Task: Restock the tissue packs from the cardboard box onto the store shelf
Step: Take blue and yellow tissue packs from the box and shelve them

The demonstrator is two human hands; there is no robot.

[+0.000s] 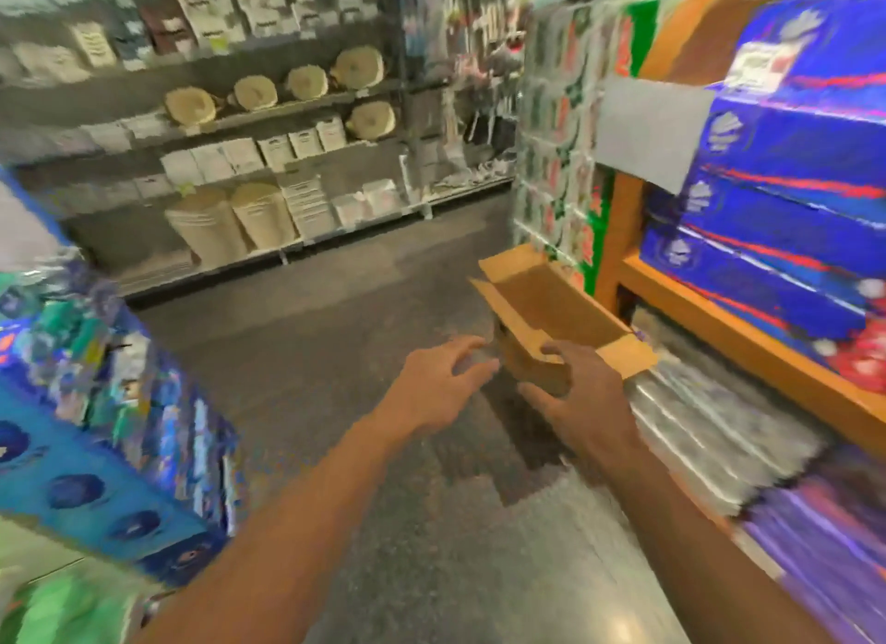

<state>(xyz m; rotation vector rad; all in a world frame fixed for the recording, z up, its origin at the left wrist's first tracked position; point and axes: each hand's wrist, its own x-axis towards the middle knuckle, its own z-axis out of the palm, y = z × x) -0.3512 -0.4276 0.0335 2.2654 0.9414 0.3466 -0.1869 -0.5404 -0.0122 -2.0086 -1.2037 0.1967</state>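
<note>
2 hands reach toward 1 cardboard box (551,303) on the floor, flaps open, its visible interior bare. Right hand (580,394): fingers curl round the box's near end wall, thumb over the rim. Left hand (441,379): fingers spread and released, tips just short of the box's near left corner, grasping nothing. Beyond the right fingers, an orange store shelf (748,336) carries stacked blue tissue packs (776,211); count uncertain from blur. Package print unreadable. A grey blank sheet (647,130) hangs on the shelf post. Blue packs (96,427) stand left of the left fingers.
</note>
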